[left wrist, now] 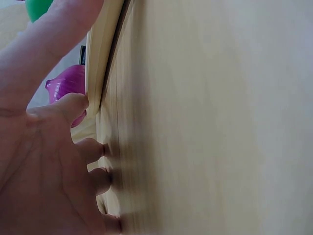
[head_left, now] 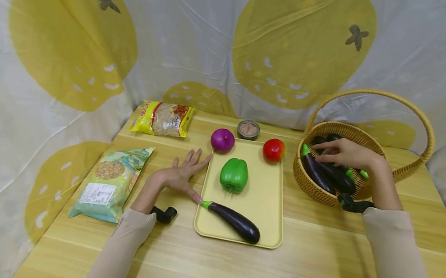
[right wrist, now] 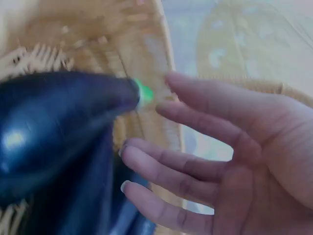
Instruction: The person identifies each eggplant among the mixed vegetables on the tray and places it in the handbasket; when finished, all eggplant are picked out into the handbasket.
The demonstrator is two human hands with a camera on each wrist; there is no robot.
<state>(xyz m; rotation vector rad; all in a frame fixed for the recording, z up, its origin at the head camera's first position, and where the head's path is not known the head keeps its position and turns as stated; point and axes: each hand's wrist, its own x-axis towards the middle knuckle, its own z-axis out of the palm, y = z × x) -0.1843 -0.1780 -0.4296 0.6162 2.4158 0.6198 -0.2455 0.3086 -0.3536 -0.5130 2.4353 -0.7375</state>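
My left hand (head_left: 178, 176) is spread at the left edge of a pale yellow tray (head_left: 264, 193). Its thumb reaches the tray rim beside the green stem of an eggplant (head_left: 234, 222); whether they touch I cannot tell. In the left wrist view, the other fingertips rest on the table or tray side. A green bell pepper (head_left: 234, 175) sits mid-tray. My right hand (head_left: 345, 153) hovers inside a wicker basket (head_left: 308, 188) holding several eggplants (head_left: 317, 170). In the right wrist view its fingers are apart near a green-stemmed eggplant (right wrist: 63, 112), with nothing held.
A purple onion (head_left: 223, 140) and a red round fruit or vegetable (head_left: 274, 150) sit at the tray's far corners. Between them stands a small round tin (head_left: 248, 130). Two food bags, one yellow (head_left: 164, 119) and one green (head_left: 112, 184), lie left. The basket's tall handle (head_left: 375, 92) arches up.
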